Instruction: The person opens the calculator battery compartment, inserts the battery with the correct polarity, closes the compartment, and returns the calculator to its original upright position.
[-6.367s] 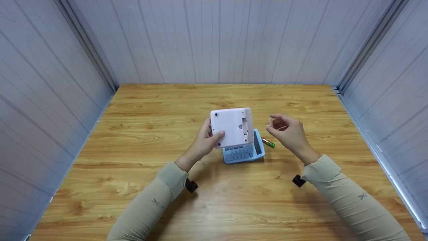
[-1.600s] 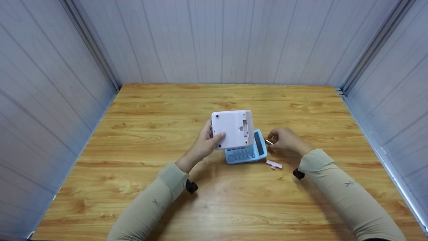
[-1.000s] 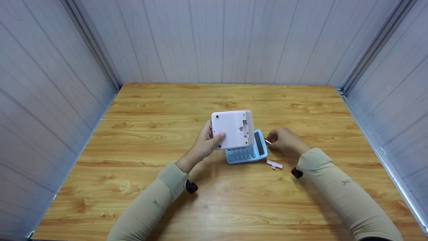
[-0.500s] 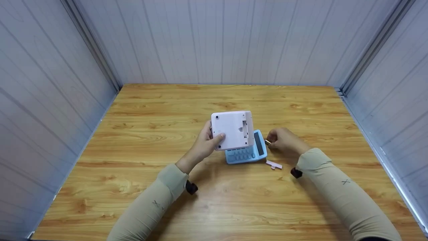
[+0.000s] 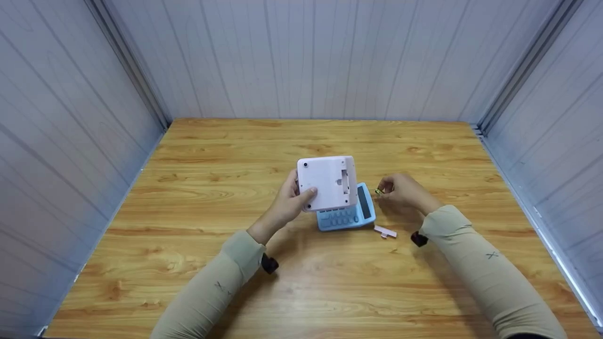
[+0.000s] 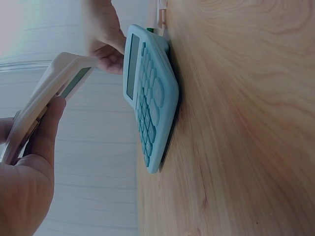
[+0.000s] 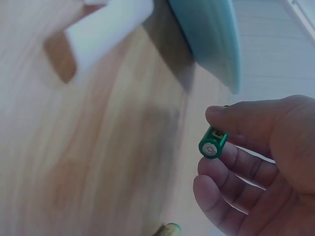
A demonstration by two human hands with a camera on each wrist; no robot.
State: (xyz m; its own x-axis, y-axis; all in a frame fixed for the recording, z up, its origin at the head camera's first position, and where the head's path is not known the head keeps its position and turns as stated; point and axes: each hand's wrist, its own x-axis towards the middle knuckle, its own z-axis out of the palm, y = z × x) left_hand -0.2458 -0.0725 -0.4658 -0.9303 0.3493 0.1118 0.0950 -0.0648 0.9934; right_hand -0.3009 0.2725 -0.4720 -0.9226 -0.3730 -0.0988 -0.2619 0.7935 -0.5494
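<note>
My left hand grips a pale pink calculator above the table, thumb across its back. The back faces the head camera, and its narrow battery slot is uncovered. Under it lies a light blue calculator, keys up, partly hidden in the head view. Just right of that one, my right hand pinches a green battery between thumb and fingers. A second battery shows at the bottom edge of the right wrist view, on the table. The small pink battery cover lies beside the blue calculator.
The wooden table is bounded by a pale panelled wall at the back and by others at both sides. Dark wrist camera mounts hang below the sleeves.
My right hand has put the battery cover on the table, gone to the batteries and now lifts one slightly up. The left hand keeps the pink calculator almost still.
</note>
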